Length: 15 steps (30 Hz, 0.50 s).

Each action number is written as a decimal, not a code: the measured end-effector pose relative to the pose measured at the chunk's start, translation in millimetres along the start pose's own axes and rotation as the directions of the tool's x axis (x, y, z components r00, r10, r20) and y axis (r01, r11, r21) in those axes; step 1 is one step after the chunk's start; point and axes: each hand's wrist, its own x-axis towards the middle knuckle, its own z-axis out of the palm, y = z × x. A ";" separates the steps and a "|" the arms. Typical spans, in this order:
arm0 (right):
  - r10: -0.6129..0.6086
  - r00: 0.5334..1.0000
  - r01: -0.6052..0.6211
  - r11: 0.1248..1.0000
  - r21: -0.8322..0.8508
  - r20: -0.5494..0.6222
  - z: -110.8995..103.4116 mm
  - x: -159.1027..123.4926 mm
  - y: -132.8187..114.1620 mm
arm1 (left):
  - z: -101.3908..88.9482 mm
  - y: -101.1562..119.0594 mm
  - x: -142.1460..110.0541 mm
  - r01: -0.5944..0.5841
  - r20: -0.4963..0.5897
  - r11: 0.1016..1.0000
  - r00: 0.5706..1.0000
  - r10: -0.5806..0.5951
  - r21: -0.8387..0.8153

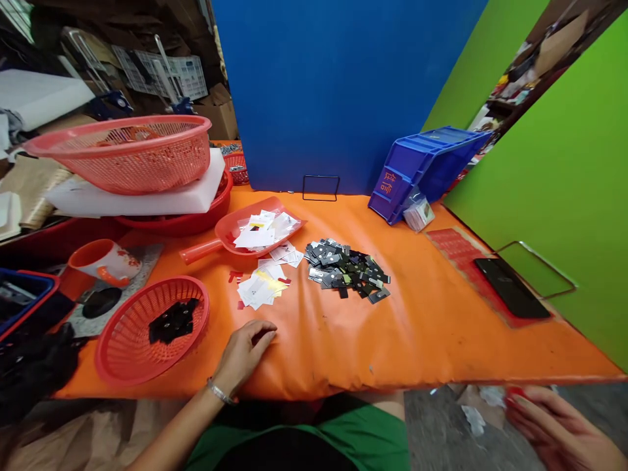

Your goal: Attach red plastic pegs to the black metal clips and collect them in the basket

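Observation:
My left hand rests palm down on the orange table cover near its front edge, fingers loosely arched and holding nothing. It lies just right of a small red basket with black pieces in it. Beyond it are a heap of white paper slips and a pile of small black and silver parts. My right hand is low at the bottom right, below the table edge and blurred. Something red shows at its fingertips, and I cannot make out the grip.
A red scoop holds more white slips. A tipped blue bin leans by the blue back panel. A black phone lies on a red mat at the right. A large red basket sits on white foam at the left, with a mug below.

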 end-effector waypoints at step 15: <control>-0.229 0.841 0.197 0.973 0.118 0.490 227.9 -74.7 -21.8 | -3.0 -5.4 36.1 -0.145 -0.088 0.972 0.983 0.163 0.183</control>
